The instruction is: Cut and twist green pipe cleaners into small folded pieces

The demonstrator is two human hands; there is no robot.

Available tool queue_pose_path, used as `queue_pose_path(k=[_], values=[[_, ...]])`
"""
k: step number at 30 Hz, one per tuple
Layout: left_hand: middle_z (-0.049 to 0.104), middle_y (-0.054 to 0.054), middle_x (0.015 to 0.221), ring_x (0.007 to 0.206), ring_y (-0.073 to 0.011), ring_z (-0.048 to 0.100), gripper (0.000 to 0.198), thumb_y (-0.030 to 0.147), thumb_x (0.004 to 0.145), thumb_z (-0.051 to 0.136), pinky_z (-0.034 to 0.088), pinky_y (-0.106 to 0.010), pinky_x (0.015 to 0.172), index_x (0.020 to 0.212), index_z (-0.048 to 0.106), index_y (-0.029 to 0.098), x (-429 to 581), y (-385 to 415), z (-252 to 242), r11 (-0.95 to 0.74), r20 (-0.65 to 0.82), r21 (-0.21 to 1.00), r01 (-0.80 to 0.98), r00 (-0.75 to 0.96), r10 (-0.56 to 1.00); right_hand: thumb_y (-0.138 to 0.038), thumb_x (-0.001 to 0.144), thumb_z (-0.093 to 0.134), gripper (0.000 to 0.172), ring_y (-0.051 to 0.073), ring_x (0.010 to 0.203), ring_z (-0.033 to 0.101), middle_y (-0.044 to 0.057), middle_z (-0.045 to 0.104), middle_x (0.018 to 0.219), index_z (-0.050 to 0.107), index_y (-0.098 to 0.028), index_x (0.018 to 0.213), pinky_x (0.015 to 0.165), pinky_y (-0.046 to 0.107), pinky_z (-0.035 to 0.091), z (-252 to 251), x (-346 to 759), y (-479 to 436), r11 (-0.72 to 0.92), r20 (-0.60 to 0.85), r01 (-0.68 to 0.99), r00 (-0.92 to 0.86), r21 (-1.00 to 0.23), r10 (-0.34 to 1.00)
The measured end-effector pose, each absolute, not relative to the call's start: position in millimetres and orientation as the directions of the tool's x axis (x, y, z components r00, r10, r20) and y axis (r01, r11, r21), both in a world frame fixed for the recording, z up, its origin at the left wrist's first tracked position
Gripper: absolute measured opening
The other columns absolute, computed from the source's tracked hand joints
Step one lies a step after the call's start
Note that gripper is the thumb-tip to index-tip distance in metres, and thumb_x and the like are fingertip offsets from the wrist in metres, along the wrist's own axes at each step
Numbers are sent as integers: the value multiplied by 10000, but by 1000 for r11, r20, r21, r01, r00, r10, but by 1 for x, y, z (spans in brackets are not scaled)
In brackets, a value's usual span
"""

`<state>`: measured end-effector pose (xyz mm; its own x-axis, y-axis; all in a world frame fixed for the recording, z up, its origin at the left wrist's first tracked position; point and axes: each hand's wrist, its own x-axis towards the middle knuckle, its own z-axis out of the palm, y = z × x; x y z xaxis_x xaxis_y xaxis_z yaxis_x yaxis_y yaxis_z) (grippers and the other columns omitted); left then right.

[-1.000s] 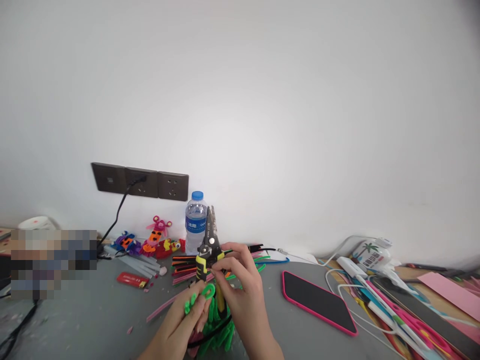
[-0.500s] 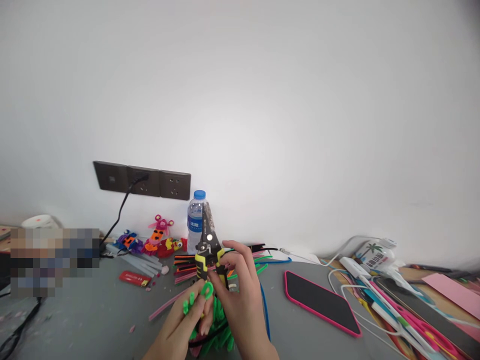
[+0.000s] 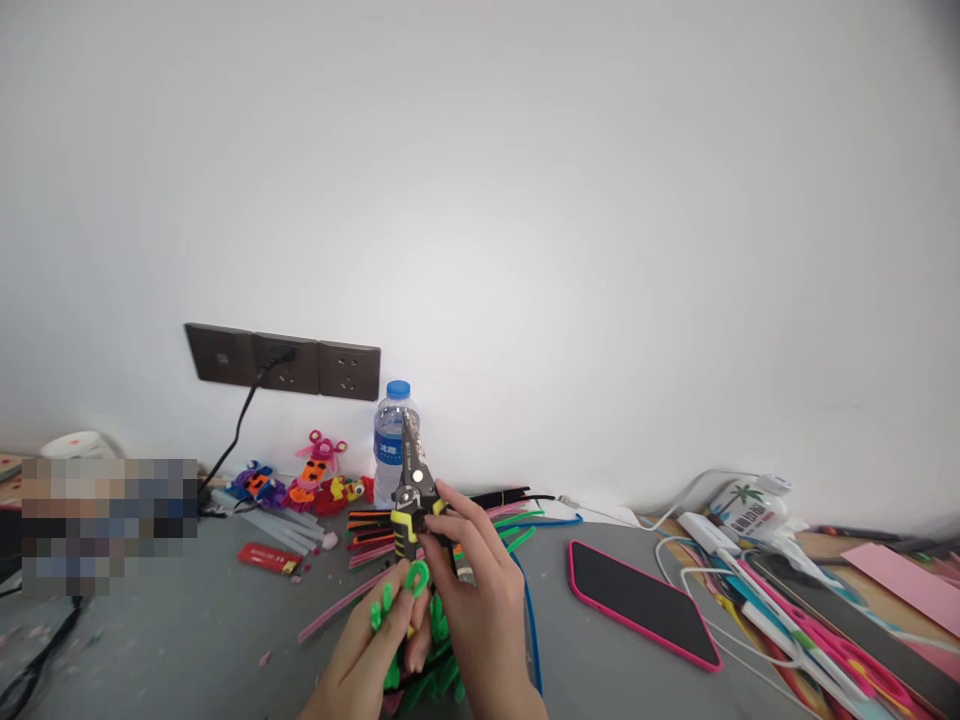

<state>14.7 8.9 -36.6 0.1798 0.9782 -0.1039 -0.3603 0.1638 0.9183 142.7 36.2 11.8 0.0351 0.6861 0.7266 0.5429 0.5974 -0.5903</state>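
My right hand (image 3: pixel 480 610) is closed around the yellow-and-black handles of a pair of wire cutters (image 3: pixel 415 490), whose grey jaws point up in front of the water bottle. My left hand (image 3: pixel 375 650) pinches a bright green pipe-cleaner piece (image 3: pixel 411 585) bent into loops, just below the cutter handles. More green pipe cleaners (image 3: pixel 431 675) lie under both hands on the grey table (image 3: pixel 187 640).
A water bottle (image 3: pixel 390 440) stands by the wall below dark wall sockets (image 3: pixel 283 365). Small pipe-cleaner figures (image 3: pixel 307 480), loose coloured pipe cleaners (image 3: pixel 375 530) and a red lighter (image 3: pixel 268 559) lie left. A pink-cased phone (image 3: pixel 637 600), cables and scissors (image 3: pixel 810 640) lie right.
My right hand has shifted its grip on the cutters and the jaws have tilted slightly left. The left hand with the green loop has stayed almost still.
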Motion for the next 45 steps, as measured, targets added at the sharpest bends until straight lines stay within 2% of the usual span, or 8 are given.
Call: queue_pose_path(k=[6,12,19,26,32,38,45], values=[[602,-3,649,659,-188,577,329,514,766,693,438,-250,599,919,644,227,14,11,-41,164,-130,922,-350,120,984,-110,850,549,146,224,1035,664,121,662,1208,587,-226,771,704,258,543,14,141,34,548,693,563,65,-619,718],[532,31,543,536,-153,508,364,561,784,647,406,-246,552,833,610,203,18,17,-37,116,-61,934,-339,169,984,-123,864,530,145,186,876,683,116,642,1226,599,-221,781,675,250,527,12,139,35,509,656,554,92,-659,749],[474,46,508,497,-131,460,360,549,811,624,353,-236,515,737,557,203,20,21,-37,114,-45,928,-356,195,980,-146,897,472,176,162,823,642,93,615,1190,585,-220,784,619,229,491,10,139,38,477,585,495,78,-726,808],[440,51,519,471,-103,387,397,558,860,551,306,-231,496,698,506,198,20,21,-27,99,28,920,-378,316,948,-248,929,465,129,148,708,613,94,666,971,546,-197,843,603,227,494,12,148,40,443,508,319,158,-838,847],[423,52,534,487,-109,394,388,551,858,562,315,-238,513,698,500,202,19,20,-24,109,28,913,-393,327,945,-292,938,464,127,171,782,650,89,688,987,515,-208,856,664,260,503,12,155,43,399,450,238,221,-886,866],[426,51,526,479,-112,394,388,558,836,588,317,-245,510,690,512,207,19,19,-24,140,-12,907,-398,308,951,-274,906,526,128,179,814,621,63,662,911,560,-202,805,655,253,473,19,160,44,464,512,255,169,-848,842],[399,49,530,502,-111,358,398,530,885,533,303,-247,525,663,456,208,21,14,-8,86,96,887,-453,365,926,-380,941,451,203,163,672,581,45,621,811,512,-206,857,603,269,447,18,173,49,431,485,222,380,-874,788]])
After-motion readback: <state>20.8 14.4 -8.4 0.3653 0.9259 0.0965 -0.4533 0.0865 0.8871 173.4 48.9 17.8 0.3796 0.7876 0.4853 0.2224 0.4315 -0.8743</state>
